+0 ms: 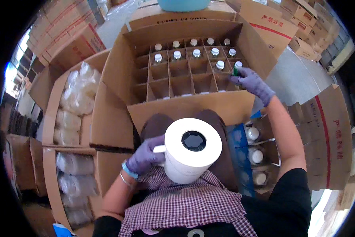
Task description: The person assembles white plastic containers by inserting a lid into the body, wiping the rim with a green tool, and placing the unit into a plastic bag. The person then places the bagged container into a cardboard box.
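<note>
My left hand (146, 155), in a purple glove, is closed round the handle of a white jug (177, 168). The jug rests over my lap. Its round white top has a dark disc in the middle. My right hand (254, 83), gloved alike, reaches into the divided carton (189, 104) and closes on a white-capped bottle (237, 66) at the right side. Something green shows by my fingertips there. Several capped bottles (196, 53) fill the back rows of the cardboard cells, and low white shapes show in the front row.
On the left, two open cartons (51, 130) hold plastic-wrapped containers (76, 164). Beside my right leg, another carton holds white-lidded jars (256, 156) next to blue plastic (240, 158). A light-blue tub (183, 4) stands behind the divided carton. Stacked boxes (304, 15) line the back.
</note>
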Available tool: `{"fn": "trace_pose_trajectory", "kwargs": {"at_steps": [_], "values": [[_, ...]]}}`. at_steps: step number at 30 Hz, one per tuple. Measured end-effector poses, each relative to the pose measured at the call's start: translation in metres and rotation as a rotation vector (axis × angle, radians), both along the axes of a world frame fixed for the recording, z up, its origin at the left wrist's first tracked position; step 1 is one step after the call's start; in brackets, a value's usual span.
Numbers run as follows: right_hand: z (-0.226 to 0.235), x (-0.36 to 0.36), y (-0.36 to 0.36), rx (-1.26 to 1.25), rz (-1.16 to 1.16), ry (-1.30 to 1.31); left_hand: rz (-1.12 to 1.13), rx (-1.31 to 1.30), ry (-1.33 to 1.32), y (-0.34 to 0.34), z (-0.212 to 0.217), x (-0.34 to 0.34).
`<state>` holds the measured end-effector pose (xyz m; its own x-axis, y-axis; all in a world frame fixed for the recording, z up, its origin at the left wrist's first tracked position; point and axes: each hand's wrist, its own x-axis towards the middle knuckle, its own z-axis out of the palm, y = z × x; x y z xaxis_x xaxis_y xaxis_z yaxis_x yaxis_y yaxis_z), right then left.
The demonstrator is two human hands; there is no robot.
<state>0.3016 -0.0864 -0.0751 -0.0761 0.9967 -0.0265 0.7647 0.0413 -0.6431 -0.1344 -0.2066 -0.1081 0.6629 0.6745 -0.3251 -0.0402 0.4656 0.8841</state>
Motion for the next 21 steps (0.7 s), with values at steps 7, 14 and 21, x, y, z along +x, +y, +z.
{"fn": "trace_pose_trajectory", "kwargs": {"at_steps": [7,14,21], "values": [[0.128,-0.115,-0.145,0.249,0.705,0.111,-0.400,0.074,-0.195,0.034,-0.033,0.008],[0.126,-0.136,-0.201,0.564,1.112,-0.568,-0.623,0.143,-0.253,0.046,-0.039,0.025],[0.117,-0.141,-0.209,0.135,0.740,-0.585,-0.271,0.102,-0.163,-0.009,-0.002,0.023]]}}
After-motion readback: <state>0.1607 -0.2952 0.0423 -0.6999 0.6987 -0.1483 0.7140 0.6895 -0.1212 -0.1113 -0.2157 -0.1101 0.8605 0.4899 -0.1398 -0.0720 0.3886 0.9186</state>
